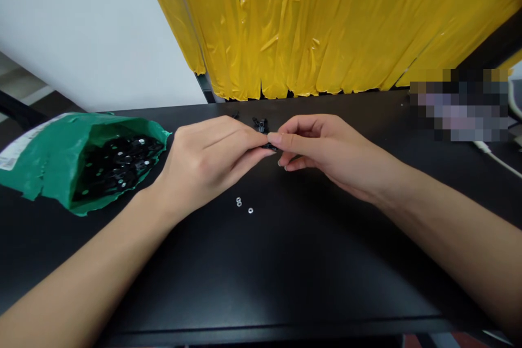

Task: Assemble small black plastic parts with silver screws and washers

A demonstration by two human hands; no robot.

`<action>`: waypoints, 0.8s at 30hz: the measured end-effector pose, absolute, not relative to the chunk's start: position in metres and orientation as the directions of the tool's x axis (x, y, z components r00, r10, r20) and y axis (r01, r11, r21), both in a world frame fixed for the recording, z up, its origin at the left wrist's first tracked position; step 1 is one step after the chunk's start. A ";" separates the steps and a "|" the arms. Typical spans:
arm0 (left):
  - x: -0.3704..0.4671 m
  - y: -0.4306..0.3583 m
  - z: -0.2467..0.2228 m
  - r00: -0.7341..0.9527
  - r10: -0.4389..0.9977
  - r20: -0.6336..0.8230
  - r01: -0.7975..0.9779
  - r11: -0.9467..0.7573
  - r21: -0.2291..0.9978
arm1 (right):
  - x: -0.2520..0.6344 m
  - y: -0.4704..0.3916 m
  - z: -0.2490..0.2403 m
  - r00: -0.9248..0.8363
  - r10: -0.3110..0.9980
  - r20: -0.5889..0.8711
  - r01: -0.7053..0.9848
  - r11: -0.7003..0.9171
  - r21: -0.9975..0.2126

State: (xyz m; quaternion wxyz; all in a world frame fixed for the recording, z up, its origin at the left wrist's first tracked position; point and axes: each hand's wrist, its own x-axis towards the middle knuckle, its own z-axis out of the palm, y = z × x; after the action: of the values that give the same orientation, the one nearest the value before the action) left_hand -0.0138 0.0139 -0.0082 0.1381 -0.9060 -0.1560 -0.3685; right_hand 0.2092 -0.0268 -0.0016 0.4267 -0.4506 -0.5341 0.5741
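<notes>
Near the middle of the black table (261, 272), my left hand (220, 152) pinches a small black part (269, 146) between thumb and fingers. The thumb and index finger of my right hand (322, 144) meet at the same part, its other fingers curled below. Most of the part is hidden by the fingertips. Just behind them lie more small black parts (261, 124). Several small silver rings (250, 210) rest on the table in front of my left hand. A torn green bag (49, 147) at the left is open, with many black parts with silvery discs (122, 160) inside.
Yellow plastic sheeting (265, 27) hangs behind the table's back edge, beside a white panel (93, 27). A blurred-out object (460, 111) stands at the back right, with a white cable (499, 160) near it.
</notes>
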 end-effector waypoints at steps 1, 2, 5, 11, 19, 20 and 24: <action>-0.014 0.014 -0.008 0.680 0.184 0.709 0.387 -0.912 -0.135 | 0.209 -0.027 -0.001 -0.229 0.972 -0.055 -0.016 -0.060 -0.998; -0.014 0.013 -0.008 0.681 0.189 0.708 0.392 -0.910 -0.134 | 0.209 -0.027 -0.001 -0.221 0.974 -0.051 -0.028 -0.059 -0.998; -0.013 0.012 -0.008 0.682 0.206 0.701 0.409 -0.903 -0.132 | 0.209 -0.027 0.001 -0.207 0.976 -0.061 -0.045 -0.072 -0.996; -0.013 0.013 -0.008 0.680 0.187 0.709 0.384 -0.915 -0.127 | 0.210 -0.026 0.000 -0.236 0.969 -0.069 -0.030 -0.078 -0.996; -0.013 0.009 -0.008 0.689 0.244 0.683 0.441 -0.888 -0.128 | 0.209 -0.026 -0.002 -0.241 0.969 -0.053 -0.033 -0.063 -0.997; -0.013 0.009 -0.008 0.687 0.235 0.688 0.434 -0.892 -0.129 | 0.209 -0.026 -0.002 -0.241 0.969 -0.045 -0.031 -0.053 -0.998; -0.012 0.011 -0.008 0.678 0.201 0.707 0.402 -0.906 -0.129 | 0.211 -0.026 -0.001 -0.233 0.972 -0.022 -0.056 -0.036 -0.998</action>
State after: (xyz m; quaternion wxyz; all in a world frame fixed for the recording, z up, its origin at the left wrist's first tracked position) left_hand -0.0124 0.0106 -0.0076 0.1381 -0.9056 -0.1664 -0.3649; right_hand 0.2110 -0.0262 -0.0014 0.4454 -0.4301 -0.5324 0.5773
